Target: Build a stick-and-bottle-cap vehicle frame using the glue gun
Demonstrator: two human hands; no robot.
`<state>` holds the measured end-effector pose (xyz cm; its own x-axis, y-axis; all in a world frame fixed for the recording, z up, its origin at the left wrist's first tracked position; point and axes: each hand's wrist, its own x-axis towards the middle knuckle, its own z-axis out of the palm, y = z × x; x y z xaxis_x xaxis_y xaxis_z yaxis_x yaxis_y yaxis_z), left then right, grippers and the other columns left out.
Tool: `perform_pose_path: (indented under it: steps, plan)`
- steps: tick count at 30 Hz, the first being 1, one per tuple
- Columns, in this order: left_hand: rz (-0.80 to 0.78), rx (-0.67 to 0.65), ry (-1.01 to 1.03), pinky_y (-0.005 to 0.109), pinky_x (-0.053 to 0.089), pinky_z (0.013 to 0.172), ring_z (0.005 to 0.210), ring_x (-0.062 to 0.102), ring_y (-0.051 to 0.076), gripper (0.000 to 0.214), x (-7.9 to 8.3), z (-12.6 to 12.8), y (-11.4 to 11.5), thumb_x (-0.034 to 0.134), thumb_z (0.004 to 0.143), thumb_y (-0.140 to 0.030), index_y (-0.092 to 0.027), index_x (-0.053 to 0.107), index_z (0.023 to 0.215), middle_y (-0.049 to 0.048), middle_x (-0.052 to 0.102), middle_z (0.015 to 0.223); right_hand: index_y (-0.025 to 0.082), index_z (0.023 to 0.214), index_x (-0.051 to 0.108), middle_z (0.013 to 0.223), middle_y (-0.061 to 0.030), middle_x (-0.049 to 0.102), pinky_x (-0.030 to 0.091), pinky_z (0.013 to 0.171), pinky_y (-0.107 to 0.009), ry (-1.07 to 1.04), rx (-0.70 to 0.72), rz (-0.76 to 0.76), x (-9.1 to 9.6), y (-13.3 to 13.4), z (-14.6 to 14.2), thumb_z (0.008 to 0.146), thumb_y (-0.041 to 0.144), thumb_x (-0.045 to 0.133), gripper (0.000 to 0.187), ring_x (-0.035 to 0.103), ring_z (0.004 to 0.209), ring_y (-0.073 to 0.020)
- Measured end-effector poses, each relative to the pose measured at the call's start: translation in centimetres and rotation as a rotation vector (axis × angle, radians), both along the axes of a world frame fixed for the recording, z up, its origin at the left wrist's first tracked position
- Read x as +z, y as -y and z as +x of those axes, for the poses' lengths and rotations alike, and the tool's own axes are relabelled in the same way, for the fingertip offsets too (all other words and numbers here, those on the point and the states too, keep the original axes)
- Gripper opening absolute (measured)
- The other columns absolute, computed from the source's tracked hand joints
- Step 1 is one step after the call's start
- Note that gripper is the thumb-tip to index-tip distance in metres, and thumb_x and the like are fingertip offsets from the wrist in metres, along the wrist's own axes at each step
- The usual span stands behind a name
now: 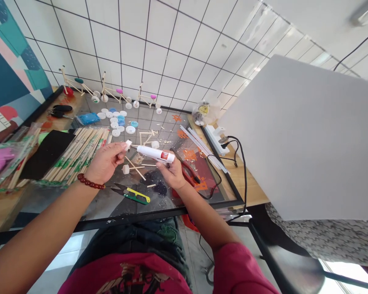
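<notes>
My left hand (pixel 106 162) pinches a small white bottle cap (pixel 128 144) between thumb and fingers. In my right hand (pixel 173 174) is a white hot glue gun (pixel 152 153), its nozzle pointing left, close to the cap. Whether the nozzle touches the cap I cannot tell. Below the gun lie crossed thin wooden sticks (pixel 137 168) and a white cap piece (pixel 126 169). A small stick frame (pixel 145 136) rests just beyond the gun. Yellow-green thread snips (pixel 138 195) lie nearer to me, and red-handled pliers (pixel 188 173) are partly hidden behind my right hand.
Loose white and blue caps (pixel 116 120) lie behind my left hand. Three stick models with cap wheels (pixel 113 90) stand along the tiled wall. Bagged chopsticks (pixel 76 155) and black sheet (pixel 50 155) lie left. Glue sticks (pixel 204 149), a power strip (pixel 216 139) and cables are right.
</notes>
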<state>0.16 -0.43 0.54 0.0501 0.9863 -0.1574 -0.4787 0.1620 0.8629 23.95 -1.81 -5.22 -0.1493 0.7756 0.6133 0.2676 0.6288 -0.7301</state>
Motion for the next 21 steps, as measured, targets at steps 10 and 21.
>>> perform_pose_path:
  steps: [10,21]
  plan:
    - [0.021,-0.005,0.041,0.015,0.04,0.047,0.058,0.049,0.006,0.02,-0.31,0.09,0.04,0.093,0.054,-0.021,-0.014,0.076,0.064,0.0017,0.059,0.064,0.02,0.12,0.057,0.11,-0.0099,0.072,0.057,0.087,-0.036,0.045,0.052,-0.067,0.17,0.19,0.12,0.096,0.047,0.058,0.036,0.069,0.092,-0.0212]
    - [-0.014,-0.007,0.082,0.015,0.043,0.047,0.056,0.05,0.006,0.017,-0.23,0.53,0.29,0.089,0.057,-0.019,-0.012,0.075,0.064,0.0011,0.057,0.062,0.022,0.119,0.057,0.111,-0.0081,0.068,0.055,0.091,-0.036,0.01,0.059,-0.106,-0.23,0.26,-0.39,0.096,0.048,0.058,0.035,0.068,0.095,-0.0214]
